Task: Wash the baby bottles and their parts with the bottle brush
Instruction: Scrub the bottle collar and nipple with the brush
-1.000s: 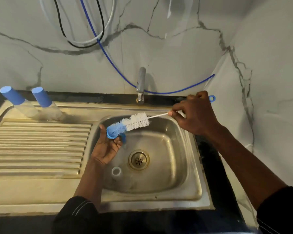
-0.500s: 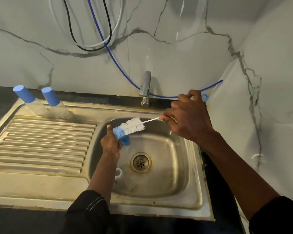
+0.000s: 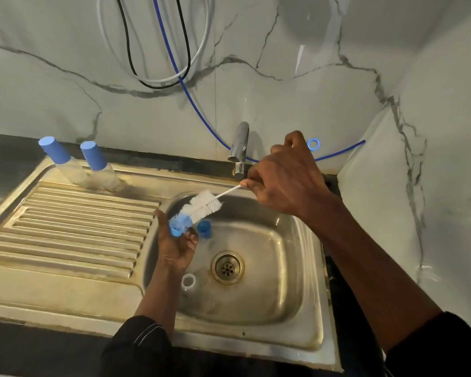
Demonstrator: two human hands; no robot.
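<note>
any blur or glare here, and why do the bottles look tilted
Head view: the small blue bottle part in the left hand and the tip of the white-bristled bottle brush are motion-smeared; a soft light reflection glares on the grey marble wall; the two clear blue-capped bottles lean outward, probably wide-angle distortion.

Two blue-capped bottles [image 3: 65, 165] [image 3: 101, 170] are counted at the far edge of the drainboard [image 3: 79, 221]. One bottle brush [image 3: 201, 205], two separate blue caps [image 3: 176, 228] [image 3: 204, 229] and one white-rimmed piece [image 3: 188, 281] are counted at the sink basin [image 3: 305, 240].
</note>
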